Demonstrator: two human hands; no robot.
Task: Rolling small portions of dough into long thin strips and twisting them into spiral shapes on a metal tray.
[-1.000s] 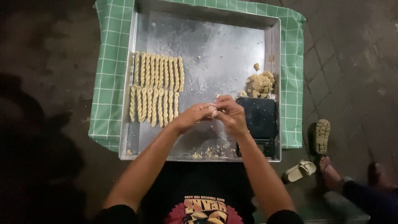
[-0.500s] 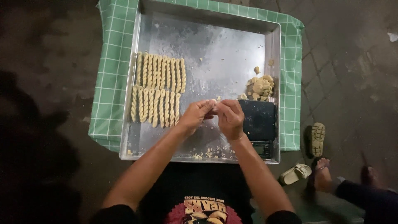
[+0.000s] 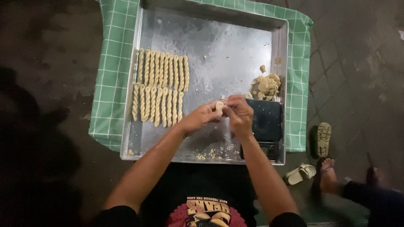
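My left hand (image 3: pixel 197 119) and my right hand (image 3: pixel 238 113) meet over the middle of a large metal tray (image 3: pixel 219 50), pinching one small pale lump of dough (image 3: pixel 219 106) between their fingertips. To the left of my hands lie two rows of several twisted dough sticks (image 3: pixel 160 86), side by side on the tray. A pile of raw dough (image 3: pixel 266 86) sits at the tray's right side. Just below that pile rests a black kitchen scale (image 3: pixel 264 122), right of my right hand.
The tray stands on a green checked cloth (image 3: pixel 110 84) laid on dark paving. Crumbs (image 3: pixel 210 154) lie along the tray's near edge. At the right, another person's foot (image 3: pixel 326 176), a white sandal (image 3: pixel 299 173) and an upturned shoe (image 3: pixel 322 138) rest on the ground.
My hands stay together over the tray's middle, working the dough lump; they shift slightly. The view has drifted a little. The other person's foot at the right has moved.
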